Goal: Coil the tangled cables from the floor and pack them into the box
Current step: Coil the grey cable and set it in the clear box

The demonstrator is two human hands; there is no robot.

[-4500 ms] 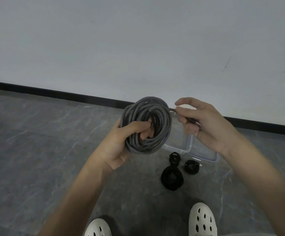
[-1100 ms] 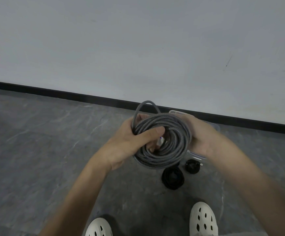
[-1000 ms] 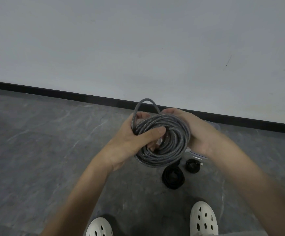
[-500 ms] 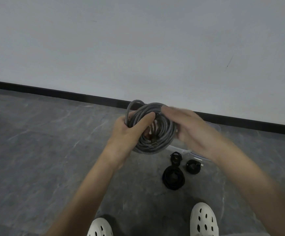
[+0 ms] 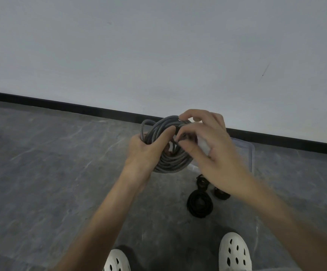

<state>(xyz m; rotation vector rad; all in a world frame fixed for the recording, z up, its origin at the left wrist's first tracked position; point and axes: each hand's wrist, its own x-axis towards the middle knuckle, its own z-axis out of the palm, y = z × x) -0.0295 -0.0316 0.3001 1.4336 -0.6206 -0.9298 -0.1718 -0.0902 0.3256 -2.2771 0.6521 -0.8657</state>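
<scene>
- Grey braided cable coil (image 5: 170,163): held in the air between both hands.
- Left hand (image 5: 146,153): thumb lies across the front of the loops and the fingers wrap behind, clamped on the coil.
- Right hand (image 5: 215,153): fingers bent, thumb and forefinger pinching a strand at the coil's upper edge.
- Clear box (image 5: 251,153): on the floor beyond the right fingers, partly hidden by them.
- Black cable coils (image 5: 199,204): three on the floor, beneath the right fingers and near the box.

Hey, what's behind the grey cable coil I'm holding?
The clear box on the floor: its right corner and a strip of near edge show. The grey cable coil and right hand cover the rest, contents included.
</scene>
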